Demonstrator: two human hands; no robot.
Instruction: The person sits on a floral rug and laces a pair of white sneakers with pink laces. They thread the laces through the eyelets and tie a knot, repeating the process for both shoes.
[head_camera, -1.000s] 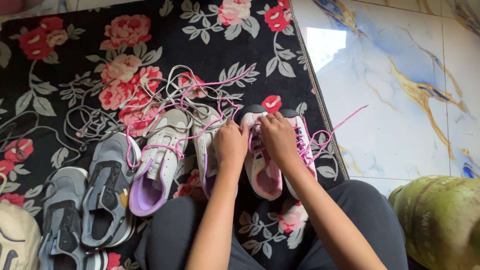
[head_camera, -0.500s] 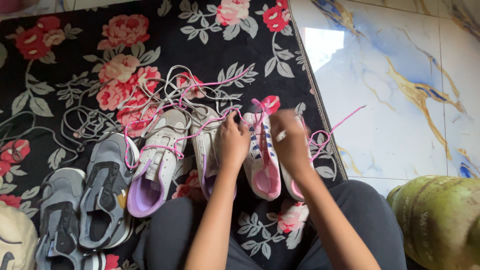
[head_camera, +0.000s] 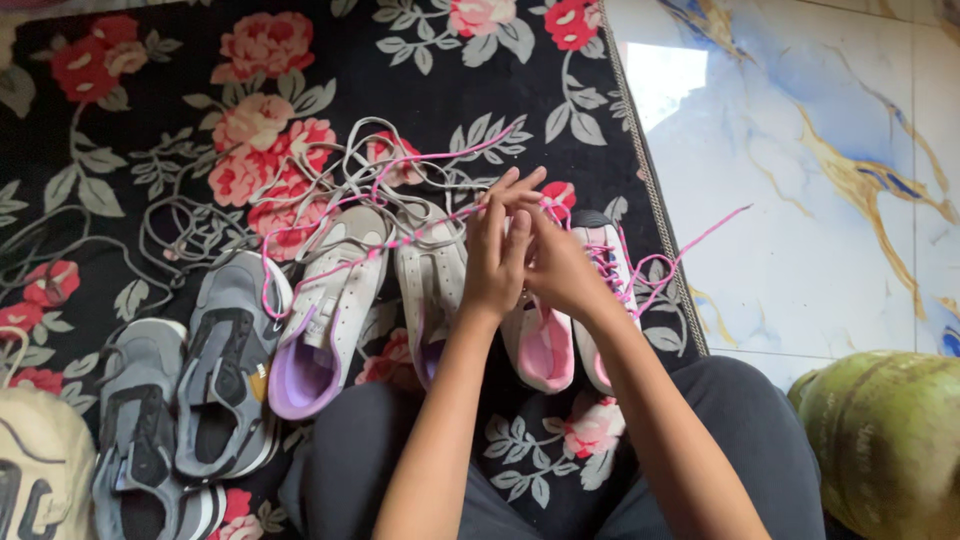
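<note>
My left hand (head_camera: 497, 255) and my right hand (head_camera: 562, 268) meet over a pair of white shoes with pink lining. One shoe (head_camera: 545, 350) lies partly under my hands, the other shoe (head_camera: 608, 255) is just to the right. Both hands pinch a pink lace (head_camera: 655, 265) threaded in these shoes. The left fingers point away from me with the lace at their tips. A loose end of the lace trails right onto the tiles.
Two white and lilac shoes (head_camera: 335, 300) lie left of my hands, with grey and pink laces (head_camera: 340, 175) tangled beyond them. Grey shoes (head_camera: 225, 350) sit further left. All rest on a black floral rug (head_camera: 300, 60). A green round object (head_camera: 885, 440) stands on marbled tiles (head_camera: 800, 150).
Both hands have risen from the shoe's eyelets and come together, drawing the pink lace up and away from me. The view has tilted slightly.
</note>
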